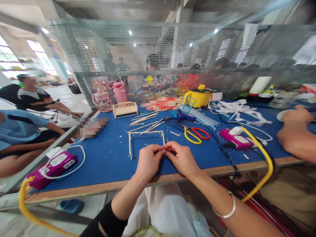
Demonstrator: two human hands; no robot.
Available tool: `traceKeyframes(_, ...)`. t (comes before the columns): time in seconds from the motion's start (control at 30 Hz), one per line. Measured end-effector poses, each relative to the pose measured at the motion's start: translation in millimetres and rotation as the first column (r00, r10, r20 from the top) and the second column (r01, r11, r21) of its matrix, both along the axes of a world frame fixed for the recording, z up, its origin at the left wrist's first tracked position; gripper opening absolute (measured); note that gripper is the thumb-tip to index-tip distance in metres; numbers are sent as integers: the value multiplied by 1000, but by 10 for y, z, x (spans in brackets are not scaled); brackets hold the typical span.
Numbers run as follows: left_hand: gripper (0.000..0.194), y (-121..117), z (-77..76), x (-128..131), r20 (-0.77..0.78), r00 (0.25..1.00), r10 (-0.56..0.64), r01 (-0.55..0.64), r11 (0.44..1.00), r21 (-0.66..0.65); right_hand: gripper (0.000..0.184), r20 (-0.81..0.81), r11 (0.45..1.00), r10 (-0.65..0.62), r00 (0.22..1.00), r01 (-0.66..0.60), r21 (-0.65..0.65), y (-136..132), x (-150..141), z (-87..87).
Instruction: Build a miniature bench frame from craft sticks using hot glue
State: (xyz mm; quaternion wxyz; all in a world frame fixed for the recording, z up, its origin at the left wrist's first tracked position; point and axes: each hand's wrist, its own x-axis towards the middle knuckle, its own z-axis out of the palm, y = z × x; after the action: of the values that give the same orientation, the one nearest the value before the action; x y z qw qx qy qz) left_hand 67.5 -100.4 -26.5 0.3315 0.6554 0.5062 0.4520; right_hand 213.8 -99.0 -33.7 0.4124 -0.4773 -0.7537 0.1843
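Note:
A three-sided frame of thin wooden sticks (146,132) lies on the blue tabletop, its open side toward me. My left hand (149,160) and my right hand (182,158) meet at the near end of its right leg. Both are closed in a pinch there, fingertips touching, and they hide the stick's end. Whether a smaller piece sits between the fingers I cannot tell. Just beyond the frame lie several loose wooden sticks (143,118). Scissors (196,135) with one yellow and one red handle rest to the right, near a blue glue gun (185,116).
Behind are a small wooden tray-like model (125,109), red-tipped sticks (161,104), clear glue sticks (201,116) and a yellow pot (198,97). Purple power strips (53,168) with cords flank the work area. A co-worker's hand (296,126) is at far right. Perforated metal panel (138,49) stands behind.

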Motion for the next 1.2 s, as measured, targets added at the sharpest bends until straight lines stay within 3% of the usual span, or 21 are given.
traceKeyframes(0.17,14,16,-27,1,4,1000,10,-10,999,-51,13,42,1000,5,999,-6,21,-12,-1,21)
traceKeyframes(0.3,18,-85,16,-22,-66,997,-29,29,1000,-4,14,64,999,8,998,-10,30,-22,3,34)
traceKeyframes(0.4,20,-92,242,-114,-207,978,-21,52,989,141,12,45,999,-8,999,7,34,-21,3,23)
traceKeyframes(0.47,23,59,463,-200,-345,938,28,68,962,264,9,8,999,-42,999,41,15,-13,2,11)
traceKeyframes(0.53,26,342,657,-269,-549,835,19,175,938,299,8,-20,997,-74,997,73,-15,2,5,7)
traceKeyframes(0.6,32,678,760,-294,-730,683,-33,290,929,230,7,-29,995,-90,996,89,-46,28,17,16)
traceKeyframes(0.67,37,967,760,-276,-845,526,-97,339,935,103,6,-32,992,-95,995,92,-87,66,40,36)
traceKeyframes(0.77,27,1216,664,-221,-900,410,-148,387,922,25,10,-39,983,-91,995,84,-162,150,96,84)
traceKeyframes(0.87,23,1310,614,-210,-902,400,-161,417,908,23,14,-17,977,-102,995,97,-191,258,170,168)
traceKeyframes(1.03,17,1353,713,-311,-850,462,-254,436,899,-32,9,35,988,-100,994,104,-116,475,280,486)
traceKeyframes(1.13,16,1273,688,-378,-661,560,-500,433,856,-282,7,48,992,-75,996,80,-103,632,301,721)
traceKeyframes(1.2,17,1182,598,-412,-419,635,-648,451,753,-480,6,78,987,3,997,10,-162,738,293,835)
